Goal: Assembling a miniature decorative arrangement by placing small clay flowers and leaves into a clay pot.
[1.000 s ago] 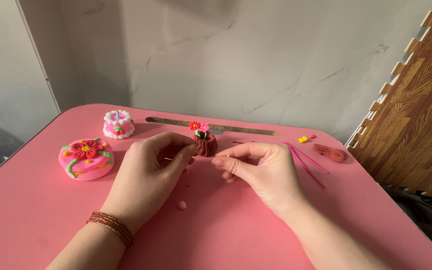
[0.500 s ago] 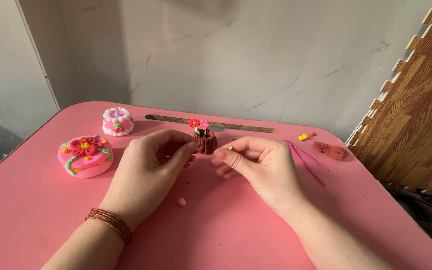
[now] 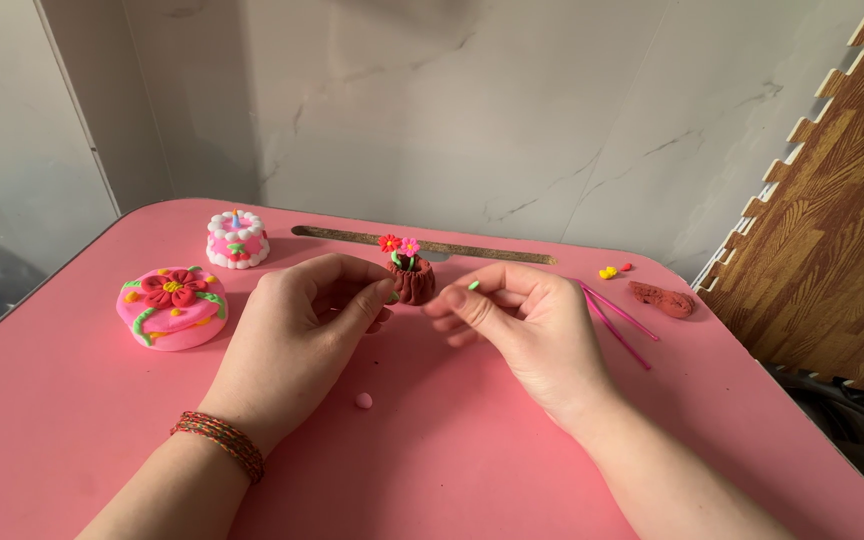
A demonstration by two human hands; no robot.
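Clay flower pot (image 3: pixel 412 279) between both hands (image 3: pixel 407 320)

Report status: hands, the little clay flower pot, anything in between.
Left hand fingertips beside brown clay flower pot. Right hand pinches a tiny green clay bit nearby. Nothing between.

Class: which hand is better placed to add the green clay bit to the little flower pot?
Right. The right hand pinches the green bit at its fingertips, just beside the brown pot. The left hand is at the pot's other side, seemingly steadying it.
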